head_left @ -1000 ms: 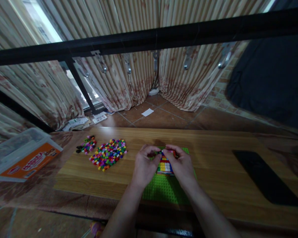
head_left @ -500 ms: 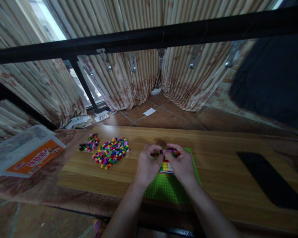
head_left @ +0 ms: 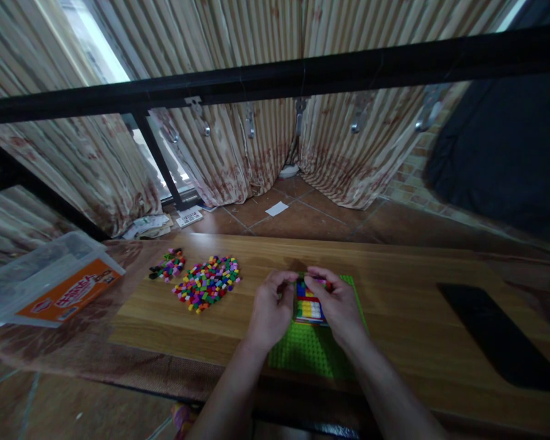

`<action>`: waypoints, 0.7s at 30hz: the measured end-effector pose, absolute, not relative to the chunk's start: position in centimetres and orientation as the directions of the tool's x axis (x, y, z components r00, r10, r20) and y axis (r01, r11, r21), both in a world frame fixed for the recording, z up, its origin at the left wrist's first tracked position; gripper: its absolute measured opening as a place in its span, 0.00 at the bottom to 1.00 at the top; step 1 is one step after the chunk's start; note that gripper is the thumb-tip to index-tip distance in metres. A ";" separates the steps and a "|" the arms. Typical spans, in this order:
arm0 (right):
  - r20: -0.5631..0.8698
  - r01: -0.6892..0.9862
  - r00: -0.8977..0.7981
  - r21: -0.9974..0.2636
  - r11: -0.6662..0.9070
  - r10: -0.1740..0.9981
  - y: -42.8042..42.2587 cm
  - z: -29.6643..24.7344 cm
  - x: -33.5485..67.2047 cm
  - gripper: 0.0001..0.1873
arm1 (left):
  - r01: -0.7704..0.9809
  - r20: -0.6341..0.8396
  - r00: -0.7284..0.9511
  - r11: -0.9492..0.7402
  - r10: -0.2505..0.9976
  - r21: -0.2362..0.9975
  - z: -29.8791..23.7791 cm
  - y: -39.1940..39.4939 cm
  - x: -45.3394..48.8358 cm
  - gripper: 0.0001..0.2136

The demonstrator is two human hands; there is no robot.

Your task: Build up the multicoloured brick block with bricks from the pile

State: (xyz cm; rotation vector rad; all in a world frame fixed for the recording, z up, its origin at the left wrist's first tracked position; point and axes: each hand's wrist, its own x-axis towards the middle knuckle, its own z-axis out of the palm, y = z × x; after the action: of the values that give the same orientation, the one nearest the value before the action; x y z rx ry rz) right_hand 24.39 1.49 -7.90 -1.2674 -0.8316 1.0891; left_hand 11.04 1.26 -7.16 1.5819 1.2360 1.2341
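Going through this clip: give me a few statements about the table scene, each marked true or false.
1. Both the left hand and the right hand are at the coloured brick stack on the green baseplate. True.
2. The loose brick pile lies to the right of the baseplate. False: it lies to its left, on the wooden table.
3. A clear plastic box with an orange label sits at the far left. True.
4. The dark flat object rests on the baseplate. False: it lies on the table far to the right, apart from the baseplate.
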 end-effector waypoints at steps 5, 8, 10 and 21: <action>-0.177 -0.343 0.401 -0.939 -0.032 0.899 1.5 -7.1 25.5 0.20 | 0.163 0.187 0.006 -0.186 0.982 0.969 -7.4 1.5 11.0 0.09; -0.191 -0.321 0.400 -0.945 -0.058 0.896 1.3 -7.3 25.8 0.19 | 0.129 0.139 0.002 -0.138 0.990 0.982 -7.5 1.8 11.2 0.10; -0.188 -0.296 0.368 -0.952 -0.077 0.911 1.0 -7.6 25.7 0.19 | 0.100 0.100 0.012 -0.101 0.995 0.990 -7.5 1.8 11.4 0.10; -0.140 -0.145 0.292 -0.984 -0.101 0.946 0.8 -8.1 25.4 0.22 | 0.009 0.020 0.048 -0.020 0.999 1.000 -7.7 1.7 12.4 0.09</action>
State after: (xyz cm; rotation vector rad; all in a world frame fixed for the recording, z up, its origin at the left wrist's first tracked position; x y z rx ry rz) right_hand 25.42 0.81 -8.09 -1.3302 -0.8293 1.1240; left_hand 12.39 1.71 -7.71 1.2532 1.1715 1.1841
